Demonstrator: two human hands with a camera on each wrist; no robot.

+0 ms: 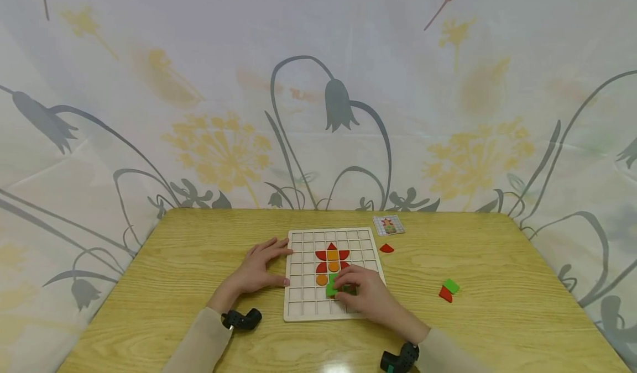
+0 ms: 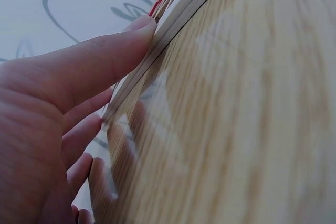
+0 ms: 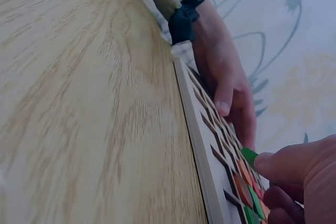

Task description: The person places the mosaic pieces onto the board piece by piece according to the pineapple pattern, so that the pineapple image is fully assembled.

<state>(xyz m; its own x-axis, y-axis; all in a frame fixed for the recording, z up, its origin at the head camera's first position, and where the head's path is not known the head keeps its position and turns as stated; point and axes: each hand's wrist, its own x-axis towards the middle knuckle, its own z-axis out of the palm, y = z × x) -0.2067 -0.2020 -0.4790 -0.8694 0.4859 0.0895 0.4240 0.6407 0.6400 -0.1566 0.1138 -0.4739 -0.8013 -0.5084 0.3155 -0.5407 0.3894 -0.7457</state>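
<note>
A pale wooden grid board (image 1: 303, 309) lies on the table. My left hand (image 1: 261, 265) lies along its left edge; in the left wrist view the thumb (image 2: 113, 59) touches the board's side and the fingers are extended. Low on the grid, my right hand (image 1: 365, 291) pinches a green tile (image 3: 249, 155) between thumb and fingers, tilted above the cells. Set in the board are an orange square (image 1: 332, 255), an orange disc (image 1: 322, 279), several red pieces (image 1: 320, 255) and more green ones (image 3: 256, 203). My right hand hides part of the lower grid.
Behind the board's right corner lies a pattern card (image 1: 389, 225). A loose red piece (image 1: 386, 248) is near the board's right side. Farther right, a green tile (image 1: 451, 285) touches another red piece (image 1: 445, 294). A patterned curtain (image 1: 308, 157) hangs behind the table.
</note>
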